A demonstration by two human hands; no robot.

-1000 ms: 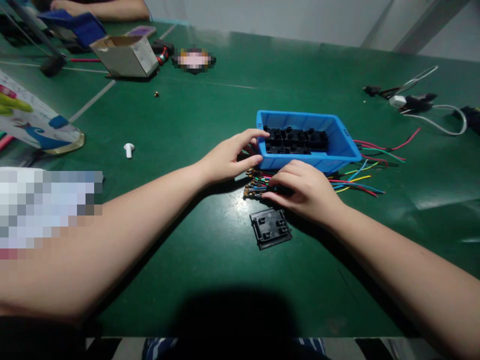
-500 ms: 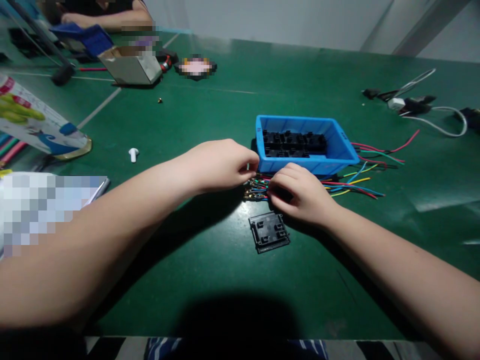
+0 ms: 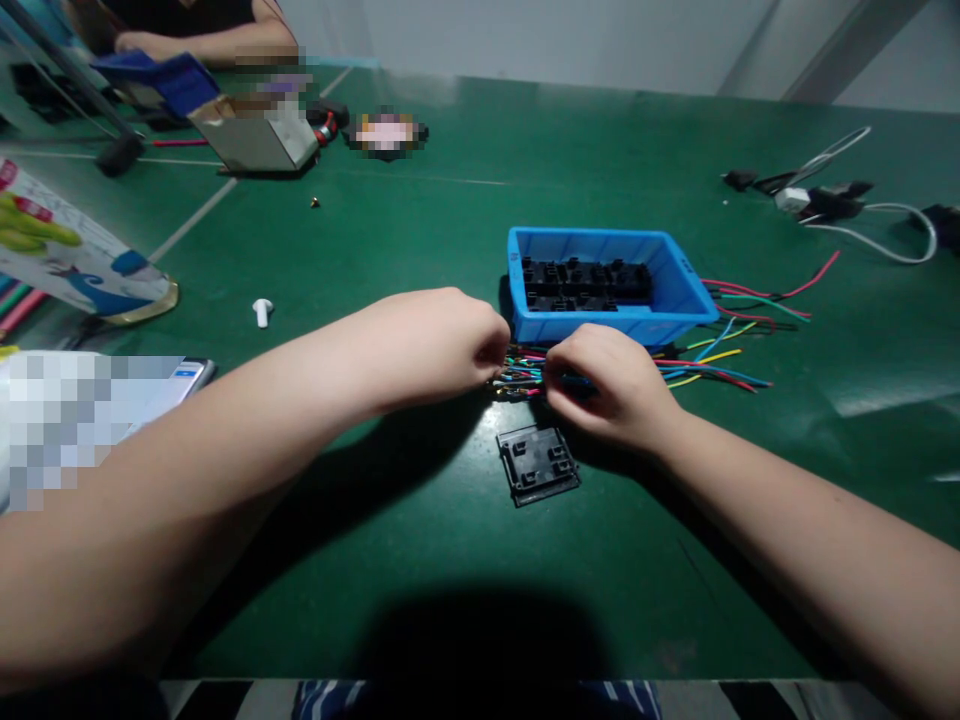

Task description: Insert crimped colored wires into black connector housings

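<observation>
Several coloured wires (image 3: 716, 364) lie in a bundle on the green table, with metal ends toward the left. My left hand (image 3: 450, 340) is closed in a pinch at those ends, its fingertips partly hidden. Just to its right, my right hand (image 3: 615, 385) curls around the middle of the bundle, fingers pressed together on the wires. Behind both hands stands a blue bin (image 3: 611, 328) holding several black plastic parts (image 3: 574, 285). A flat black plastic plate with raised clips (image 3: 538, 464) rests on the table in front of my right hand.
At left are a printed pouch (image 3: 82, 250), a white earbud (image 3: 262, 311) and a phone (image 3: 196, 375). An open cardboard box (image 3: 259, 140) stands farther back, near another person's forearm (image 3: 217, 45). A white cable (image 3: 896, 250) with dark connectors lies at right.
My left hand has moved slightly left and down, its fingers closing more tightly at the wire ends. My right hand has shifted slightly right along the bundle. The bin and plate stay put.
</observation>
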